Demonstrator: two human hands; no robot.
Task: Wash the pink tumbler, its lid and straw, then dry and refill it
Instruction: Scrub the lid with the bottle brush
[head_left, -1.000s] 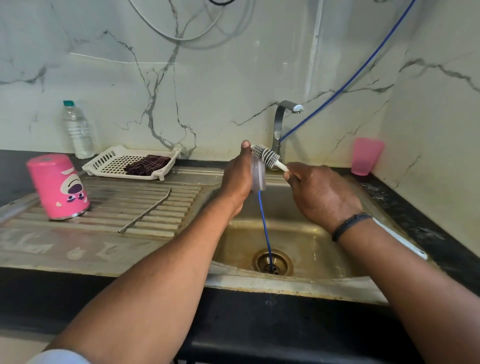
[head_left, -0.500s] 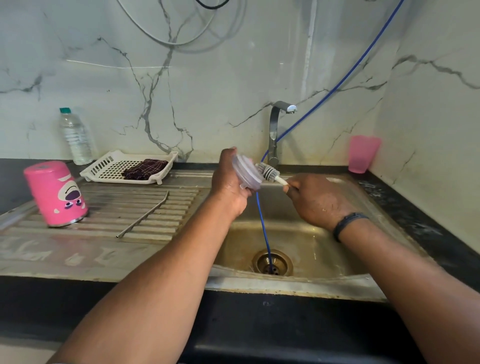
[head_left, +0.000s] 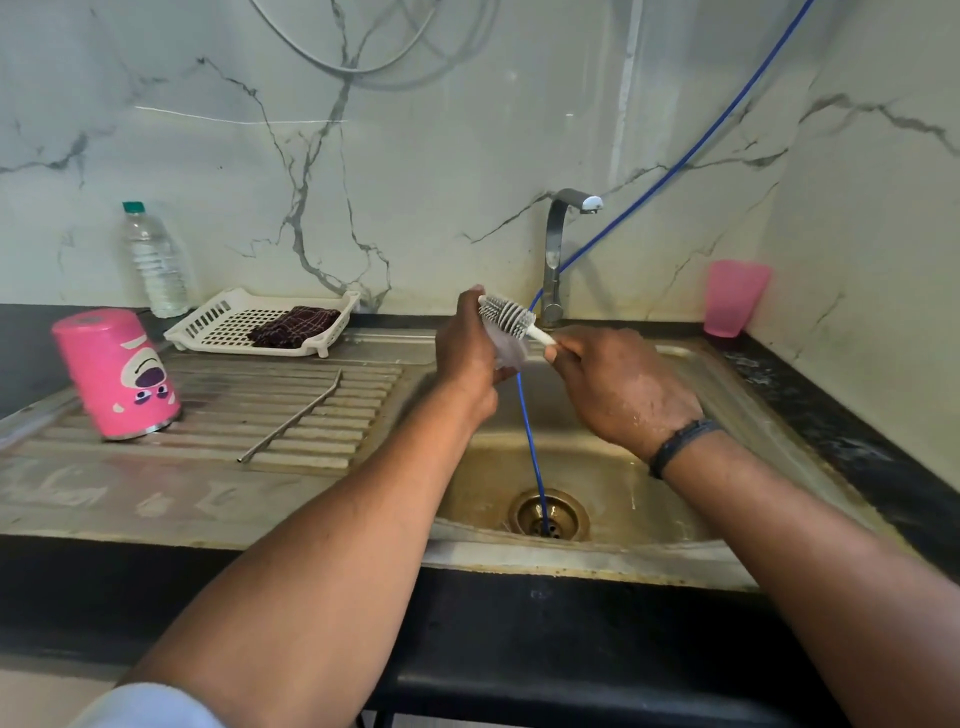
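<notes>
My left hand (head_left: 467, 353) grips the clear tumbler lid (head_left: 508, 349) above the sink basin (head_left: 613, 488). My right hand (head_left: 618, 387) holds the white handle of a bottle brush (head_left: 506, 315), whose bristled head lies against the lid's upper edge. The pink tumbler (head_left: 117, 374) stands upside down on the drainboard at the left. A metal straw (head_left: 291, 418) lies flat on the drainboard ridges between the tumbler and the basin.
A tap (head_left: 558, 249) rises behind the basin, and a blue hose (head_left: 530, 431) runs from the wall down into the drain. At the back left stand a water bottle (head_left: 153, 260) and a white tray (head_left: 218, 327) with a dark cloth (head_left: 293, 326). A pink cup (head_left: 733, 304) is at the back right.
My left hand has turned the lid from face-on to edge-on, and the brush head has shifted from the lid's side up to its top edge. The camera view dropped slightly.
</notes>
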